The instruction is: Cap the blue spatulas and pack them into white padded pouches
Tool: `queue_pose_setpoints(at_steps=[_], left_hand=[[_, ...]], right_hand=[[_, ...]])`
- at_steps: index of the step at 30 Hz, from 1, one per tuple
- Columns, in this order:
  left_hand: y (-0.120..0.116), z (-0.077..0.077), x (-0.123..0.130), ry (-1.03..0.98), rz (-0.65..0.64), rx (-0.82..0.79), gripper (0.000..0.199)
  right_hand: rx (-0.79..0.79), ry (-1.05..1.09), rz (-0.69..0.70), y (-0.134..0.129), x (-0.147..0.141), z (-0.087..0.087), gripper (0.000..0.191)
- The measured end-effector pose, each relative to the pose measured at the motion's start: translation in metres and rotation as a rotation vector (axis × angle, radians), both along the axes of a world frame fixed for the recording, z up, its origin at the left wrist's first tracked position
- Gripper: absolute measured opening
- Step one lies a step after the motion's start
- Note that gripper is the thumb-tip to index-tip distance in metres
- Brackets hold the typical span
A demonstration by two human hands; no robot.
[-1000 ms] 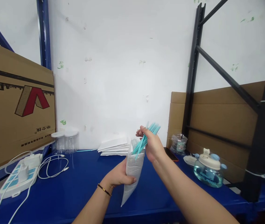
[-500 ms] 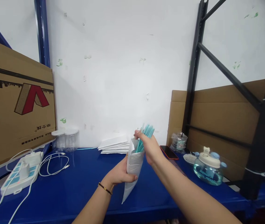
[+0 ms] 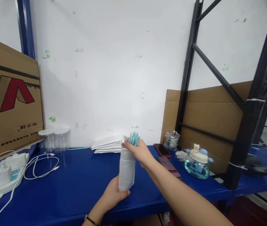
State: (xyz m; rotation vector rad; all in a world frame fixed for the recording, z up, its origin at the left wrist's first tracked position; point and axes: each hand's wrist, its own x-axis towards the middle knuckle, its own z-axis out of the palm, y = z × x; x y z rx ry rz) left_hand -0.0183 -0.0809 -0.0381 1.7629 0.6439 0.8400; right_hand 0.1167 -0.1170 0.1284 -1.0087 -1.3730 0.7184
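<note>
A white padded envelope point(image 3: 127, 169) stands upright in front of me, over the blue table. My left hand point(image 3: 114, 193) is closed round its lower end, thumb across the front. Several slim teal sticks point(image 3: 134, 138) poke out of the envelope's top; their lower parts are hidden inside it and behind my fingers, and I cannot make out their kind. At that mouth my right hand point(image 3: 138, 152) is closed round the sticks, its thumb over the envelope's upper edge.
A stack of white envelopes point(image 3: 106, 143) lies by the wall. Two clear jars point(image 3: 61, 140), a white cable point(image 3: 31, 166) and a power strip point(image 3: 6, 179) are at left. Two phones point(image 3: 162, 150), a wrapped cup point(image 3: 171, 140) and a teal bottle point(image 3: 197, 166) stand right, near a black rack post point(image 3: 238, 150).
The teal sticks have sunk lower into the envelope with my right hand. The envelope has gone from tilted to upright, and my left hand has slid down to its bottom. The view has turned right.
</note>
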Motion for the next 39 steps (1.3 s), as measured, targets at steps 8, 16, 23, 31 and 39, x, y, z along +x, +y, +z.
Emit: queue_pose_setpoints(at_steps=[8, 16, 23, 31, 39], left_hand=[[-0.003, 0.009, 0.0, -0.017, -0.022, -0.018, 0.055], [-0.001, 0.008, -0.001, -0.037, 0.005, -0.023, 0.051], [-0.006, 0.012, -0.003, -0.094, -0.022, -0.113, 0.054], [-0.004, 0.007, -0.004, -0.113, -0.055, -0.094, 0.055], [-0.008, 0.013, -0.003, -0.144, -0.075, -0.184, 0.053]], right_hand=[[0.009, -0.051, -0.021, 0.001, 0.001, 0.003, 0.027], [0.015, -0.048, -0.003, 0.003, 0.007, 0.005, 0.027], [0.145, -0.162, -0.094, 0.008, 0.024, 0.014, 0.02], [0.082, -0.429, 0.019, 0.001, 0.048, 0.027, 0.017], [0.086, -0.435, 0.089, -0.006, 0.05, 0.032, 0.035]])
